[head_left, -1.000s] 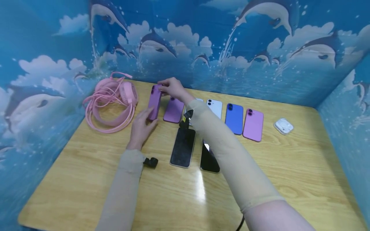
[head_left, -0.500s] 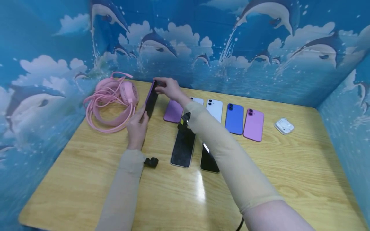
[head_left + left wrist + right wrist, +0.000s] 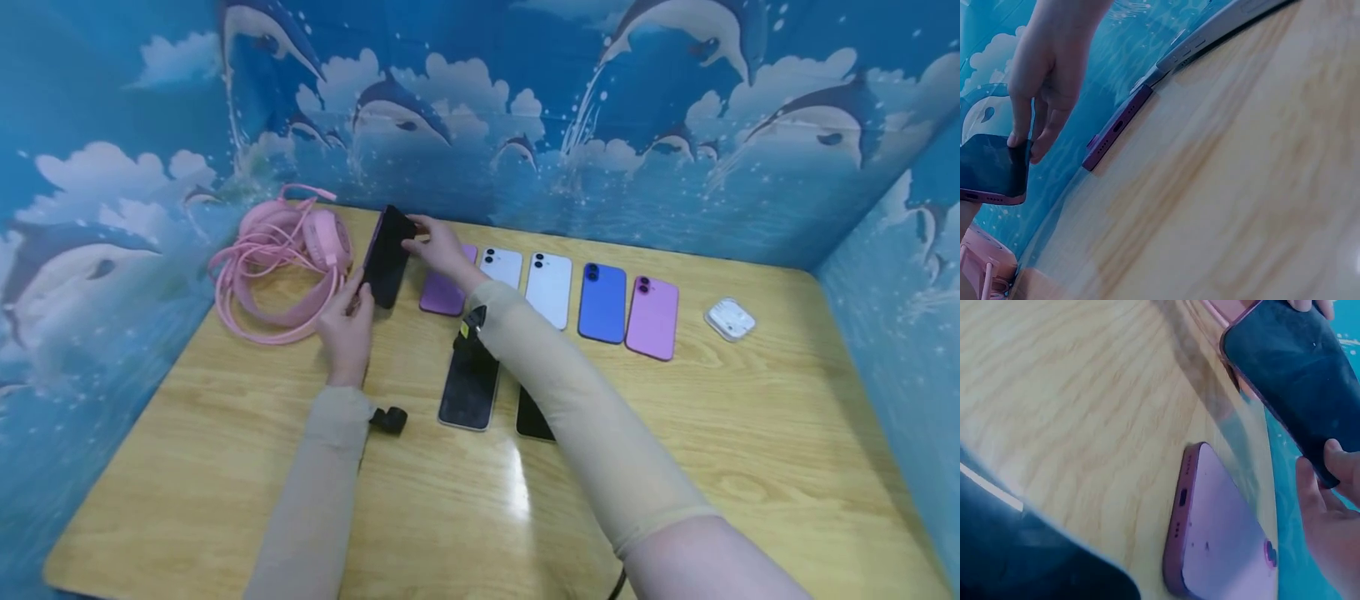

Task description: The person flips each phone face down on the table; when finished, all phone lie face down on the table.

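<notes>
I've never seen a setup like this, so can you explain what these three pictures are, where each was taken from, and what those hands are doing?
There is no machine here: a person works with two bare hands and wears three cameras. The wide picture comes from a head camera looking down at a wooden table inside walls printed with dolphins. The two close pictures come from cameras on the wrists.

The left hand and right hand hold a purple phone between them, lifted off the table and tilted, dark screen towards the camera. The right wrist view shows that screen close up.

On the table lie a row of phones, backs up: another purple phone, two white, a blue phone, and a pink phone. Two more lie screen up nearer the person. There are also pink headphones and a small white case.
</notes>
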`<move>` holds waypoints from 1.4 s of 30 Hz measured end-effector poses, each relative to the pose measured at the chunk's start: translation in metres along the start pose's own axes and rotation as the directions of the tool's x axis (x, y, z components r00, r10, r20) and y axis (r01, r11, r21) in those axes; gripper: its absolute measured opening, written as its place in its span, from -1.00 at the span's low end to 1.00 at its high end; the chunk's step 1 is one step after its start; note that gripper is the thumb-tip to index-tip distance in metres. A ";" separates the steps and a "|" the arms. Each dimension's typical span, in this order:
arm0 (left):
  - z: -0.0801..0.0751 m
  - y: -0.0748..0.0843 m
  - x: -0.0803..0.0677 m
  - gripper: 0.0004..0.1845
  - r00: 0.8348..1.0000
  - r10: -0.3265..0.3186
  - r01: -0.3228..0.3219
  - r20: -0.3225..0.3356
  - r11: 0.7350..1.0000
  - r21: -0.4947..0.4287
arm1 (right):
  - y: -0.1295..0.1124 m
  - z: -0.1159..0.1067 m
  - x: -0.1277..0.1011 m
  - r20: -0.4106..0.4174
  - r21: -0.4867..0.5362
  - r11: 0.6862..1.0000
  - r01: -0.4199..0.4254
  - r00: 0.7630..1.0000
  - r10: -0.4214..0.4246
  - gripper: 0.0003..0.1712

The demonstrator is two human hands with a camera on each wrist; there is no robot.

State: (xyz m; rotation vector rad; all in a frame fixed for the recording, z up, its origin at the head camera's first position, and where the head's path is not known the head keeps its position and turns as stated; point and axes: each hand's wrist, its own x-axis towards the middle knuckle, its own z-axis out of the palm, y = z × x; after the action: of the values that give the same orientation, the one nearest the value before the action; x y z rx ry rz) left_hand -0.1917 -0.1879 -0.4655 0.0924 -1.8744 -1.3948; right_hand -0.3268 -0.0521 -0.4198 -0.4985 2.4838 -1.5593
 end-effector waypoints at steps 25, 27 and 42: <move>-0.006 -0.002 0.008 -0.33 0.938 -0.200 0.189 0.282 0.980 0.067 | 0.015 -0.003 -0.002 -0.128 0.059 0.989 -0.134 0.982 0.141 -0.72; -0.006 -0.002 0.008 -0.35 0.941 -0.198 0.183 0.275 0.980 0.082 | 0.016 -0.001 -0.003 -0.101 0.077 0.989 -0.126 0.986 0.134 -0.71; -0.007 -0.010 0.012 -0.44 0.882 -0.338 0.306 0.329 0.941 0.148 | 0.022 0.007 -0.006 -0.010 -0.037 0.989 -0.141 0.990 0.140 -0.60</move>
State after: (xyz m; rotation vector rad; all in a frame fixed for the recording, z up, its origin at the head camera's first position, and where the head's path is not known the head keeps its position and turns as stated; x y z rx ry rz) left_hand -0.1994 -0.2032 -0.4663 0.2241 -2.3020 -1.6323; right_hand -0.3232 -0.0469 -0.4424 -0.3155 2.4979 -1.4668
